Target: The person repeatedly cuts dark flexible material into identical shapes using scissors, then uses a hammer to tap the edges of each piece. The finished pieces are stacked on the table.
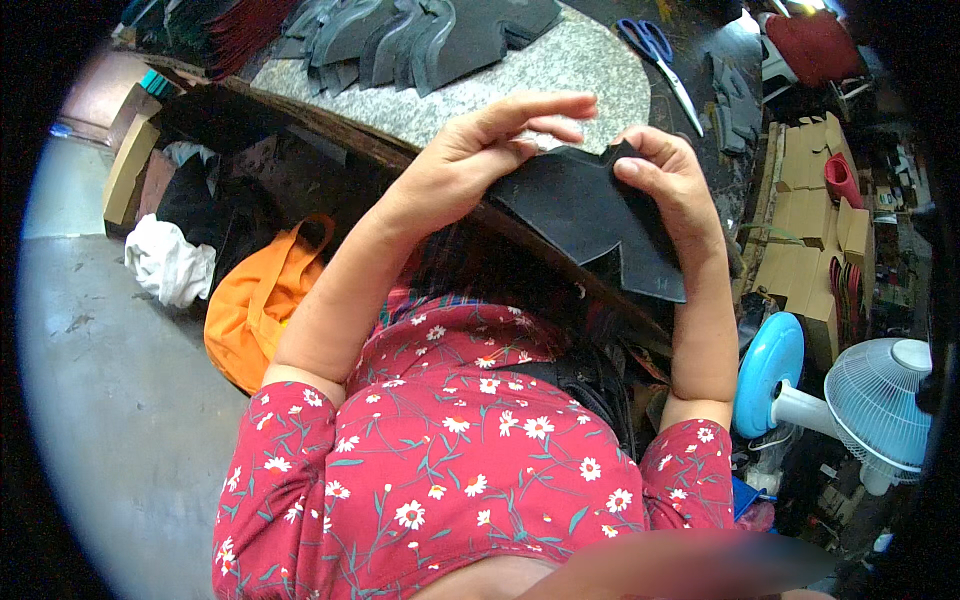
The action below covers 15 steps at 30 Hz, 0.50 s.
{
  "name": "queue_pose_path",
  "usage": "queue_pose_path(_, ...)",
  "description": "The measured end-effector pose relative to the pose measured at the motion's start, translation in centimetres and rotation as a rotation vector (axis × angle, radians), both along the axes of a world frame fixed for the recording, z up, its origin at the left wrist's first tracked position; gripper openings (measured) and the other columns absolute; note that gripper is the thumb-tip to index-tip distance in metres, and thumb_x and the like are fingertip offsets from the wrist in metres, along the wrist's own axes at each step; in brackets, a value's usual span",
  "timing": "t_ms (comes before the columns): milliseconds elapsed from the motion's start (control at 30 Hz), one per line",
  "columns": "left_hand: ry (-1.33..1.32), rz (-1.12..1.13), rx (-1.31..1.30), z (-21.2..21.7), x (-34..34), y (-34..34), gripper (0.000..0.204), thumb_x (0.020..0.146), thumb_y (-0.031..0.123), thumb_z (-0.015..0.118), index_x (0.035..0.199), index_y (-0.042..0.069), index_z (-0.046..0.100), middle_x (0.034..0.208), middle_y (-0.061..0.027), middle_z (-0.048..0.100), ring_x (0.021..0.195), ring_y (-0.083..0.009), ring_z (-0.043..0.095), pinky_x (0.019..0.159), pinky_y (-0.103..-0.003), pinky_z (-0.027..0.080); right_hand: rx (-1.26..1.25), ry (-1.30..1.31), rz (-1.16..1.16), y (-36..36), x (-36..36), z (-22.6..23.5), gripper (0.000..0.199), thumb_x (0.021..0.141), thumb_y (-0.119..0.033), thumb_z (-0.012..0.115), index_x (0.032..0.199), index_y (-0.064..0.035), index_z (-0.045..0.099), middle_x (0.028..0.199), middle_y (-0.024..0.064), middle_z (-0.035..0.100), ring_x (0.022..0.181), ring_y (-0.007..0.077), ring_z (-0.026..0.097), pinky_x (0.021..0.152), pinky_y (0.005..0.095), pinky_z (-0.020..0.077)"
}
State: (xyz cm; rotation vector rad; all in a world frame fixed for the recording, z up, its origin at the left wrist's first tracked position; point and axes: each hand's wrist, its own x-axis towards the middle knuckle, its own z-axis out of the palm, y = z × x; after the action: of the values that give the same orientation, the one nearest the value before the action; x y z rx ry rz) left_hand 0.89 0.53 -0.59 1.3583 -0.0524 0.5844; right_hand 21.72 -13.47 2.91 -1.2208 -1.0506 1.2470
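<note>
A dark, flat cut piece that looks like leather (pixel 585 208), with notched edges, hangs tilted before me at the edge of the worktable. My right hand (pixel 672 185) pinches its upper right part between thumb and bent fingers. My left hand (pixel 490 145) is at its upper left edge, with the thumb close to the fingers there and the other fingertips reaching out to the right. A small white bit shows by the left thumb; I cannot make out what it is. Beyond both hands, several similar dark cut pieces (pixel 400 45) lie overlapped on a speckled grey slab (pixel 590 70).
Scissors with blue handles (pixel 648 42) lie right of the slab, near more dark pieces (pixel 735 105). Cardboard boxes (pixel 795 215) and a blue-and-white fan (pixel 880 395) stand at right. At left are an orange bag (pixel 262 300) and a white cloth (pixel 168 260).
</note>
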Motion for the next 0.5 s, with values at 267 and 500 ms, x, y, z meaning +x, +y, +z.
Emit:
queue_pose_path(267,-0.208,-0.085,0.289,-0.2,1.4,-1.5,0.039,0.090,0.008,0.065,0.129,0.013,0.064,0.144,-0.0149,0.048,0.129,-0.0229,0.049,0.107,-0.035,0.039,-0.102,-0.020,-0.038,-3.3,-2.3,2.0,0.018,0.093,-0.015,0.067,0.104,-0.0011,0.067,0.096,0.0003,0.068,0.086,0.0067,0.061,0.078,0.0230,0.0497)
queue_pose_path(500,-0.087,-0.003,-0.234,2.4,0.1,-0.4,0.027,0.093,0.011,0.067,0.117,0.000,0.065,0.107,-0.0019,0.069,0.095,-0.0096,0.062,0.088,-0.027,0.050,-0.002,-1.566,-0.449,-7.9,1.2,0.2,0.044,0.083,-0.014,0.072,0.125,-0.0084,0.062,0.116,0.0121,0.062,0.113,0.0301,0.056,0.097,0.0400,0.0468)
